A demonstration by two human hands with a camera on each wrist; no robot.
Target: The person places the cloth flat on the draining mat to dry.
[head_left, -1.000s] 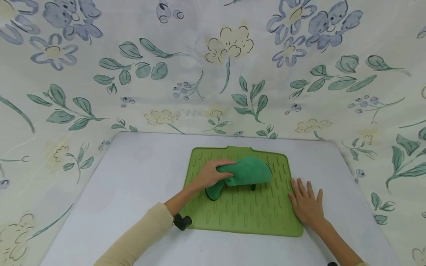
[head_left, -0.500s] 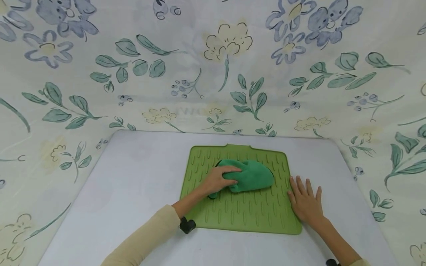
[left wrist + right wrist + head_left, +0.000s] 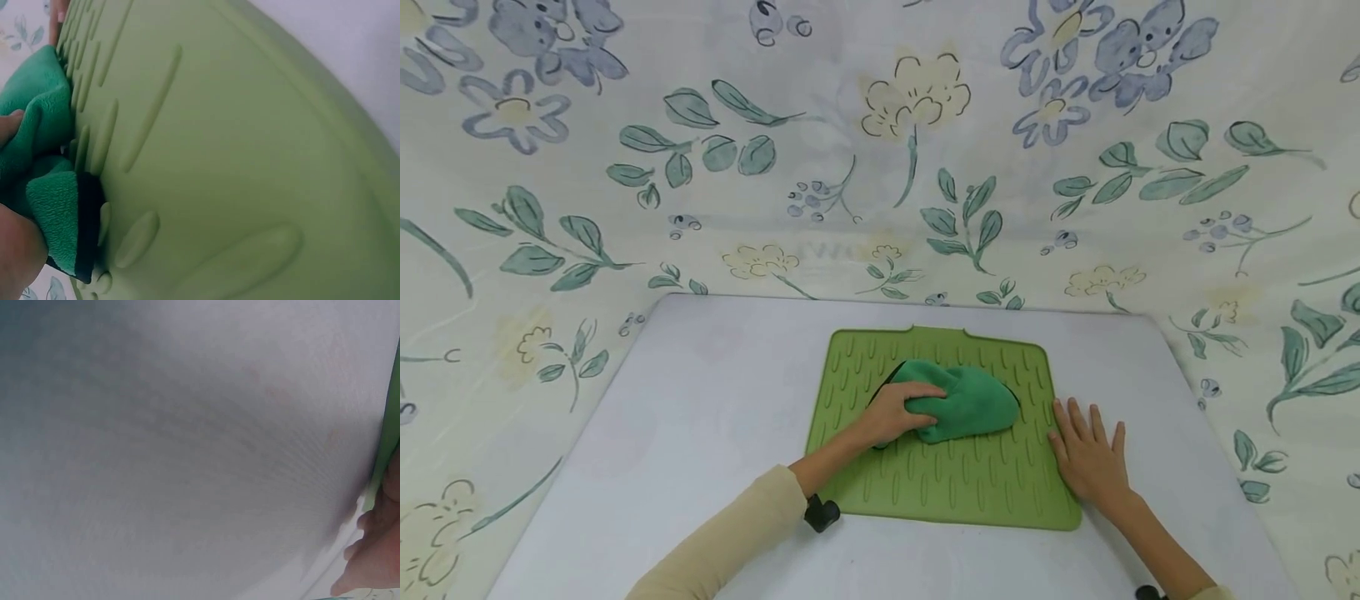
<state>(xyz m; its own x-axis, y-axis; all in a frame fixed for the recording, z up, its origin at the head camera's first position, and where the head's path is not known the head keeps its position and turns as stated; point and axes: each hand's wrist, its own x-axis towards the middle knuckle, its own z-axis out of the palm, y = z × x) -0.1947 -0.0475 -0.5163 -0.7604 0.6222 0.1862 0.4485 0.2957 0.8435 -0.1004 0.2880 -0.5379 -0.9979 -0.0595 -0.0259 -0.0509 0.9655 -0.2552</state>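
Note:
A green cloth (image 3: pixel 977 407) with a dark edge lies bunched on a ribbed green mat (image 3: pixel 955 487). My left hand (image 3: pixel 895 412) grips its left part, thumb and fingers pinching a fold. Close up in the left wrist view, the fuzzy cloth (image 3: pixel 53 215) shows its dark border against the mat (image 3: pixel 219 144); only parts of that hand (image 3: pixel 19 250) appear. Flat on the table, fingers spread, my right hand (image 3: pixel 1092 462) rests by the mat's right edge, its thumb side at the rim. At the right wrist view's edge, part of this hand (image 3: pixel 378 544) shows beside the mat (image 3: pixel 390 415).
Under the mat is a white table (image 3: pixel 700 392). A floral-patterned sheet (image 3: pixel 850 167) rises behind it and along both sides. Black wrist devices (image 3: pixel 822 513) sit near the forearms.
My left hand has shifted a little right and toward me with the cloth. The cloth now lies lower and more bunched, its lower left flap mostly hidden. My right hand stays put.

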